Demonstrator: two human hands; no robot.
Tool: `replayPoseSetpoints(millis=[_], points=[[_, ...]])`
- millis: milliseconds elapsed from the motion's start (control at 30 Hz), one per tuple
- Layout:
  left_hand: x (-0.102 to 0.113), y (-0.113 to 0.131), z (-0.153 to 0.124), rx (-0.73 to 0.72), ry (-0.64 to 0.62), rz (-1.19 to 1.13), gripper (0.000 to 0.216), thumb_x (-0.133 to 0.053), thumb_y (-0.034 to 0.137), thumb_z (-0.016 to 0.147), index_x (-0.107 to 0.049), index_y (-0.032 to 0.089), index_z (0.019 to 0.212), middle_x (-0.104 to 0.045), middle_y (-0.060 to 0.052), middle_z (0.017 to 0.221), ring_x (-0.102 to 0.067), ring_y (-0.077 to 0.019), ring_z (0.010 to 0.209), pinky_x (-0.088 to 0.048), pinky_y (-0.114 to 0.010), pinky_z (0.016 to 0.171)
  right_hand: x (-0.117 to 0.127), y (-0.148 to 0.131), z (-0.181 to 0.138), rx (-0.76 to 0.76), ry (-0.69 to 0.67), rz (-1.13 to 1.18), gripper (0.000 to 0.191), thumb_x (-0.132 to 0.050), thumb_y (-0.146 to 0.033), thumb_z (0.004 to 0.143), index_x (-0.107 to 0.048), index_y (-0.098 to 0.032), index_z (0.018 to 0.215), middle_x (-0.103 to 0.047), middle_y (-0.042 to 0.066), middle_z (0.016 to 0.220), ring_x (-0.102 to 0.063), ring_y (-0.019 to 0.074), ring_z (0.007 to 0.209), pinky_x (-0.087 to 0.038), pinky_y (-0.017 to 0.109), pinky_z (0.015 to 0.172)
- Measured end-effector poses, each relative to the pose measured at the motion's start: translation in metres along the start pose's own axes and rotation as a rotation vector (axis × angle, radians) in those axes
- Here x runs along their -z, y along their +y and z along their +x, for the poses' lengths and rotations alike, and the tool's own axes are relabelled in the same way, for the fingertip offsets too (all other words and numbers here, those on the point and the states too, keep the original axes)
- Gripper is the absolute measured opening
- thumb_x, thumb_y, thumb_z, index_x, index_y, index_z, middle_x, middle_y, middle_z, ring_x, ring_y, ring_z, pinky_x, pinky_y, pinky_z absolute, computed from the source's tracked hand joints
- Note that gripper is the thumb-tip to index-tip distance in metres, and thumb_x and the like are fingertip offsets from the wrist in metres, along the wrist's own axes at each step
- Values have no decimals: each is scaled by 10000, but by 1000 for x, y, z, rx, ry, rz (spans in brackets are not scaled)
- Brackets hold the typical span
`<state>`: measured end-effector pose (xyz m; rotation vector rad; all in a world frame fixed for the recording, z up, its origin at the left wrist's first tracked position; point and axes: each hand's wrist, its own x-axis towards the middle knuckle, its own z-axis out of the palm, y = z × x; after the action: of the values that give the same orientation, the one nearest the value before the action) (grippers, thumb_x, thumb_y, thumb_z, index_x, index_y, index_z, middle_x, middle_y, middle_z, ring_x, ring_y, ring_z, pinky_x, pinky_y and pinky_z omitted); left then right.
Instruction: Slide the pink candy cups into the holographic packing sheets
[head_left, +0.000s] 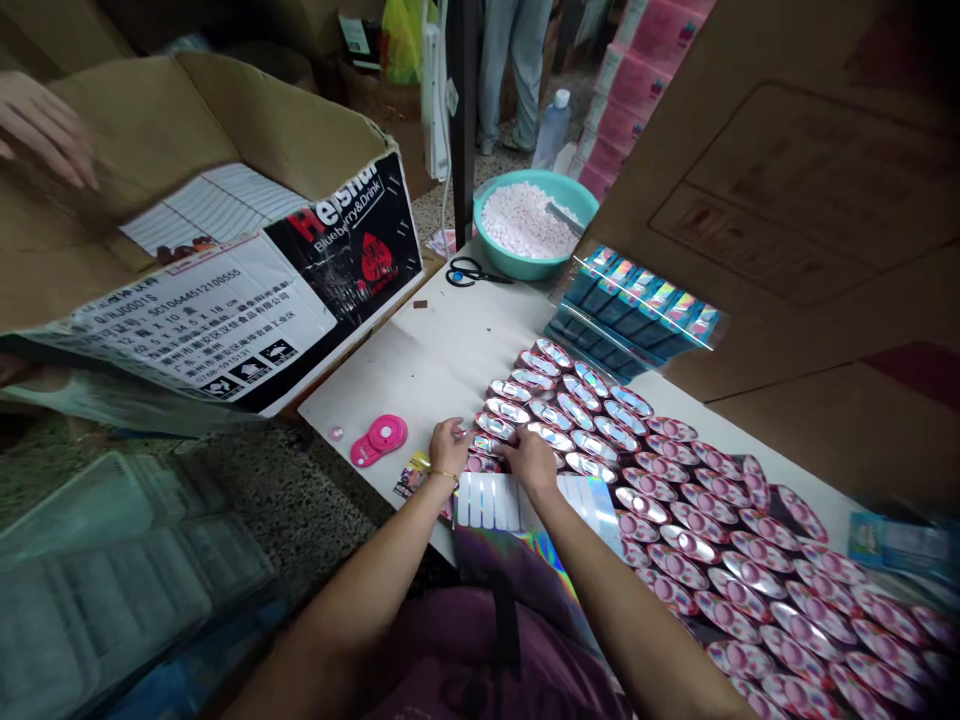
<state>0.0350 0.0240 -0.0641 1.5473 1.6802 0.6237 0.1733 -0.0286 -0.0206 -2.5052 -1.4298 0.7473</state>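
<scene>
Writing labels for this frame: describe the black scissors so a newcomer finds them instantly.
Find the white table, then the teal bowl at its far end. The scissors lie just left of the bowl in the picture. Black and loop-handled, they stand apart from the small brown piece nearby.

White tabletop (405, 360): close-set rows of oval containers (677, 566) cover the right-hand part; pink tool (375, 443) lies flat near the left edge; black scissors (476, 273) at the far end, just beside teal bowl (517, 266); small brown piece (420, 304) near the scissors; clear-wrapped blue packs (600, 330) just beyond the containers.
</scene>
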Motion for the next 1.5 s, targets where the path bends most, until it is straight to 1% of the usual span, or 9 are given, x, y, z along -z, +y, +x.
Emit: replayPoseSetpoints(millis=[133,233,367,500,633,833,1033,1200,1500], points=[[-2,-4,13,125,-115,-49,152,-659,251,618,-650,139,720,-614,-32,705,-566,-140,678,-443,-259,687,7,-19,15,-15,-143,-146,255,-656,-346,653,-606,-164,825,-638,101,818,-573,210,764,-352,270,609],[6,2,13,126,-148,-8,134,-623,199,649,-660,136,762,-615,-44,729,-572,-156,703,-442,-272,704,21,-19,21,25,-218,-111,232,-688,-279,623,-624,-137,795,-641,110,814,-572,205,748,-361,272,608],[19,18,-9,-169,-29,210,294,-588,273,711,-612,168,985,-535,-93,1008,-508,-206,949,-388,-330,846,58,37,8,102,-136,-4,179,-553,-341,761,-631,-180,772,-640,35,769,-569,156,725,-387,246,640],[0,45,-48,-542,-296,329,316,-616,432,684,-602,255,946,-506,-43,1036,-445,-222,993,-348,-363,842,84,112,-16,331,49,121,236,-464,-349,824,-642,-217,905,-623,38,898,-560,166,853,-409,268,753],[-34,67,-71,-572,-460,429,223,-685,371,633,-602,206,758,-503,-40,1006,-426,-223,957,-336,-357,796,73,143,-34,485,-12,-59,266,-487,-318,823,-615,-226,1036,-590,63,976,-532,186,911,-418,294,798],[-49,72,-79,-491,-413,373,138,-639,286,694,-556,176,695,-513,-31,926,-430,-194,913,-331,-331,794,51,159,-60,538,236,-307,297,-417,-228,864,-567,-186,1117,-584,88,1028,-503,206,921,-420,329,811],[-55,72,-84,-500,-386,324,117,-619,265,713,-546,175,700,-516,-33,915,-432,-186,898,-339,-320,790,51,184,-76,663,219,-461,399,-427,-86,811,-490,-158,1198,-516,101,1196,-451,235,1034,-401,362,847],[-58,71,-88,-578,-391,373,111,-597,267,733,-534,178,713,-514,-33,905,-432,-190,905,-338,-331,798,57,184,-88,573,225,-294,233,-424,-131,832,-588,-166,995,-564,107,1105,-491,219,970,-408,354,814],[-56,61,-96,-592,-390,217,122,-577,267,740,-596,201,840,-534,-48,979,-447,-208,975,-330,-381,863,137,121,-102,256,75,551,146,-468,-264,805,-542,-184,709,-558,11,730,-503,126,671,-396,240,624]])
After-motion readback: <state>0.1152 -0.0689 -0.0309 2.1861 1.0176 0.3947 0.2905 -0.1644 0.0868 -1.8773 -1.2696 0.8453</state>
